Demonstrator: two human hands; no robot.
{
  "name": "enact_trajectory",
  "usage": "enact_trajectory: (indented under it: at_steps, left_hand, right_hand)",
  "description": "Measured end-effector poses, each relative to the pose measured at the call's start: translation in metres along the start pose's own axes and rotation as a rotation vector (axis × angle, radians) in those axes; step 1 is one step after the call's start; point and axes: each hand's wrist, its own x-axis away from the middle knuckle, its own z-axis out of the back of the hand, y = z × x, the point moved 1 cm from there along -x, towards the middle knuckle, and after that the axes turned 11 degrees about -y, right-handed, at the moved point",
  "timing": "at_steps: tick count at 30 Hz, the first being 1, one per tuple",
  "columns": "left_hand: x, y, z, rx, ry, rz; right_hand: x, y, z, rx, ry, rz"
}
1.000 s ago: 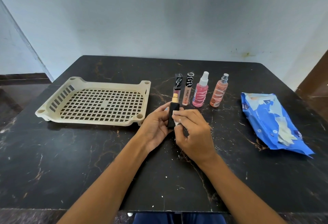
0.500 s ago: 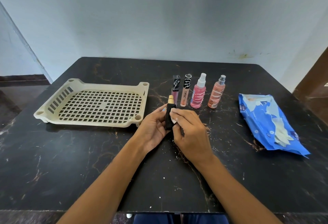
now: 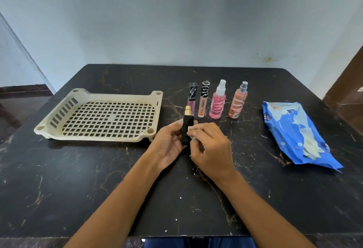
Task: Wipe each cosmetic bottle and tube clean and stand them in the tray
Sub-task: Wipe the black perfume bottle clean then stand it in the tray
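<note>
My left hand (image 3: 170, 141) grips a small black bottle (image 3: 187, 128) with a gold top, held upright over the table's middle. My right hand (image 3: 211, 149) pinches a small white wipe (image 3: 191, 130) against the bottle's right side; most of the wipe is hidden under the fingers. Behind them stand a dark pink lip gloss tube (image 3: 192, 98), a peach lip gloss tube (image 3: 203, 100), a pink spray bottle (image 3: 218, 100) and an orange spray bottle (image 3: 238, 101) in a row. The cream slotted tray (image 3: 59, 110) lies to the left with nothing in it.
A blue pack of wipes (image 3: 298, 132) lies at the right of the black marble table (image 3: 78, 189). A pale wall stands behind the table. A brown door edge (image 3: 351, 83) shows at far right.
The hands and the black bottle stay in nearly the same spot. My right fingers with the wipe have shifted slightly along the bottle's side.
</note>
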Motion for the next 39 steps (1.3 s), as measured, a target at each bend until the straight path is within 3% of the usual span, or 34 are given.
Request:
enact_trajectory:
  at_steps: [3, 8, 13, 18, 24, 30, 35, 39]
  left_hand:
    - [0.0004, 0.0003, -0.0006, 0.003, 0.006, 0.005]
    - [-0.0001, -0.0009, -0.0009, -0.002, 0.017, -0.006]
    - [-0.0015, 0.0003, 0.0008, 0.038, 0.041, 0.013]
    - [-0.0014, -0.0003, -0.0004, 0.013, 0.040, 0.013]
    - [-0.0011, -0.0012, 0.0012, 0.038, 0.059, 0.049]
    - [-0.0010, -0.0007, -0.0011, 0.001, 0.058, 0.035]
    - [-0.0020, -0.0010, -0.0010, 0.017, 0.075, 0.034]
    - [-0.0017, -0.0003, -0.0033, -0.018, 0.060, 0.005]
  right_hand:
    - [-0.0001, -0.0008, -0.0025, -0.011, -0.031, 0.043]
    - [-0.0020, 0.0038, -0.0039, 0.005, -0.002, -0.052]
    - [-0.0003, -0.0020, -0.0028, -0.011, -0.026, 0.070]
    - [-0.0013, 0.0036, -0.0070, 0.015, -0.039, -0.033]
    - [0.0027, -0.0030, -0.0025, -0.054, -0.054, 0.118]
    - [0.0007, 0.0022, -0.0056, -0.045, 0.000, -0.032]
    - [0.0013, -0.0008, -0.0042, -0.101, -0.014, 0.047]
    - [0.0007, 0.0018, -0.0037, -0.133, 0.029, -0.066]
